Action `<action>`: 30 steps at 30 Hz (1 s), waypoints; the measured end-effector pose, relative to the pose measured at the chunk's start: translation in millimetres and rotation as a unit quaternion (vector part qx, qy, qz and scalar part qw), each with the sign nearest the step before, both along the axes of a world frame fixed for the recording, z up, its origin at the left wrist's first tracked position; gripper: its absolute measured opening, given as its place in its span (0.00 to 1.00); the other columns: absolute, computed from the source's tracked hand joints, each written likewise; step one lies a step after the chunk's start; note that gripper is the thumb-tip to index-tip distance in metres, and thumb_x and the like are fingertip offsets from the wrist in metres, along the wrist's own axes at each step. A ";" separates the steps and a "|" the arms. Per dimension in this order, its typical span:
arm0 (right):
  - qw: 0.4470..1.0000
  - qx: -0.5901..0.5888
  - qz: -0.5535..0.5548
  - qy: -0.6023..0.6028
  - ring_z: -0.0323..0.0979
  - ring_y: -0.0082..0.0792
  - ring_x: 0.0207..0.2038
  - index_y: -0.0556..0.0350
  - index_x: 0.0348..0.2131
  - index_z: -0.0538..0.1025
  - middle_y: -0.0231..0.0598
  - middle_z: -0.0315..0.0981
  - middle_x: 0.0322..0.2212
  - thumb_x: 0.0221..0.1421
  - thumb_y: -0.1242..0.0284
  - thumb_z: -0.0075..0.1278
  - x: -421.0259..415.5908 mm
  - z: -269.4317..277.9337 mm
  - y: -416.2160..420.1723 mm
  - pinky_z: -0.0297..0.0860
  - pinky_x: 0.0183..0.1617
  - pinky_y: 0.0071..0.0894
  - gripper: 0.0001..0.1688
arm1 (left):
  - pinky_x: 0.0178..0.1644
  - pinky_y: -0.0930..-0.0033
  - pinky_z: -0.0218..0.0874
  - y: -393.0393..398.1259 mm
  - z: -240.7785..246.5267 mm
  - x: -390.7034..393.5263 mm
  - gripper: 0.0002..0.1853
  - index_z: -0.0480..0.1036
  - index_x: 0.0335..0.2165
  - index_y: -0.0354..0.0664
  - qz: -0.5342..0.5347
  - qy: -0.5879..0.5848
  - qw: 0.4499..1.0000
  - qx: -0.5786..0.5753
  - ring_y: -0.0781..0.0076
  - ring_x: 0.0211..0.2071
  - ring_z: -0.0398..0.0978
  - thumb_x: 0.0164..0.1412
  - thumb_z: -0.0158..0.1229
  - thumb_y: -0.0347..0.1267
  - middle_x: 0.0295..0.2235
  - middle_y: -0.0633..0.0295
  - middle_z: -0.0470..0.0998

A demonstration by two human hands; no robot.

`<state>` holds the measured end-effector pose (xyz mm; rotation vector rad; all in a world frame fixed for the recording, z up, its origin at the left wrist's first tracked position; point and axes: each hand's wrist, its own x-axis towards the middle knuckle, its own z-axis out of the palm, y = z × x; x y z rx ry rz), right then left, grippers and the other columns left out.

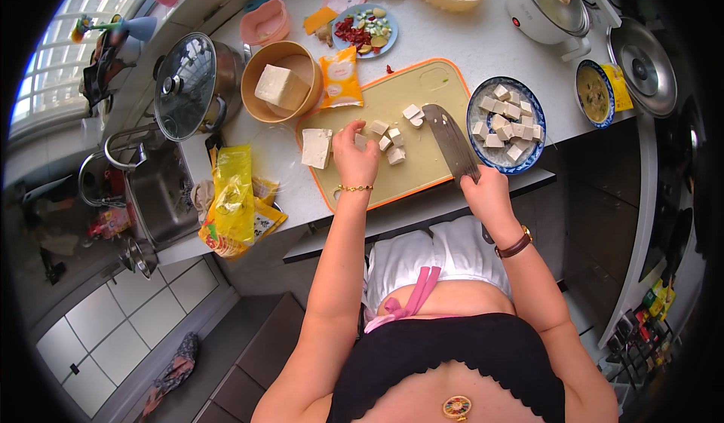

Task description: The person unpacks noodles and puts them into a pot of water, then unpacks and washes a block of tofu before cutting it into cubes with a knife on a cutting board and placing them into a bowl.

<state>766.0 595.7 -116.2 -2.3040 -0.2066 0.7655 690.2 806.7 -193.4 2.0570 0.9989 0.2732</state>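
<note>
My right hand grips the handle of a Chinese cleaver, whose blade lies over the right part of the cutting board. My left hand is over the board's left half, fingers curled around a small tofu cube; whether they grip it is unclear. Beside that hand is a larger tofu block on the left. Several loose tofu cubes lie to its right, and a few sliced pieces rest near the blade tip. A blue-rimmed bowl right of the board holds many tofu cubes.
A round tan container holds a tofu block. Behind the board are an orange packet and a plate of chopped ingredients. A lidded pot and yellow packaging stand left; a small soup bowl sits right.
</note>
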 end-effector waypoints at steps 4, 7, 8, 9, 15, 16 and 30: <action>0.991 -0.110 0.040 -0.060 0.71 0.56 0.29 0.66 0.26 0.74 0.58 0.71 0.22 0.47 0.74 0.44 -9.5 -9.0 2.0 0.68 0.33 0.45 0.11 | 0.52 0.60 0.54 -14.4 5.6 -5.1 0.41 0.55 0.52 0.41 -0.085 0.097 0.991 -0.027 0.51 0.47 0.58 0.34 0.59 0.24 0.46 0.50 0.57; 0.985 -0.140 0.052 -0.090 0.71 0.56 0.29 0.64 0.26 0.74 0.58 0.71 0.22 0.48 0.74 0.43 -9.1 -6.1 17.4 0.69 0.34 0.46 0.11 | 0.54 0.56 0.52 -26.5 8.2 1.4 0.53 0.47 0.55 0.44 -0.115 0.110 0.987 0.009 0.47 0.50 0.54 0.27 0.64 0.23 0.48 0.50 0.53; 0.984 -0.138 0.056 -0.097 0.72 0.55 0.28 0.63 0.25 0.75 0.59 0.71 0.21 0.47 0.75 0.43 -8.6 -7.2 21.0 0.69 0.34 0.46 0.10 | 0.54 0.56 0.52 -30.6 10.9 4.7 0.54 0.47 0.55 0.44 -0.117 0.130 0.984 0.018 0.47 0.50 0.54 0.26 0.65 0.23 0.48 0.50 0.54; 0.985 -0.134 0.065 -0.092 0.72 0.55 0.28 0.63 0.25 0.75 0.59 0.71 0.21 0.47 0.75 0.44 -6.3 -8.5 23.7 0.69 0.34 0.46 0.10 | 0.54 0.57 0.52 -33.0 15.8 8.3 0.54 0.47 0.55 0.44 -0.119 0.150 0.981 0.026 0.47 0.50 0.54 0.26 0.65 0.23 0.48 0.50 0.54; 0.993 -0.071 0.083 -0.032 0.71 0.55 0.26 0.64 0.23 0.74 0.57 0.70 0.19 0.42 0.73 0.45 5.1 -22.3 19.5 0.69 0.33 0.45 0.10 | 0.49 0.60 0.59 -22.8 -1.2 11.1 0.48 0.52 0.51 0.43 -0.128 0.055 0.989 0.053 0.48 0.45 0.62 0.27 0.65 0.22 0.47 0.49 0.55; 0.996 -0.050 0.074 -0.015 0.71 0.55 0.26 0.64 0.23 0.74 0.57 0.70 0.19 0.42 0.72 0.46 6.9 -28.3 17.1 0.68 0.33 0.45 0.11 | 0.48 0.60 0.60 -22.2 -1.1 14.0 0.46 0.53 0.51 0.43 -0.131 0.057 0.988 0.054 0.48 0.44 0.63 0.28 0.65 0.22 0.47 0.49 0.56; 0.909 0.171 -0.104 0.367 0.57 0.22 0.10 0.59 0.17 0.65 0.30 0.59 0.10 0.43 0.76 0.49 6.8 -60.7 29.1 0.56 0.12 0.24 0.08 | 0.51 0.64 0.58 -9.6 8.1 20.6 0.47 0.52 0.50 0.38 -0.076 0.099 0.992 0.036 0.48 0.46 0.60 0.26 0.65 0.24 0.46 0.45 0.53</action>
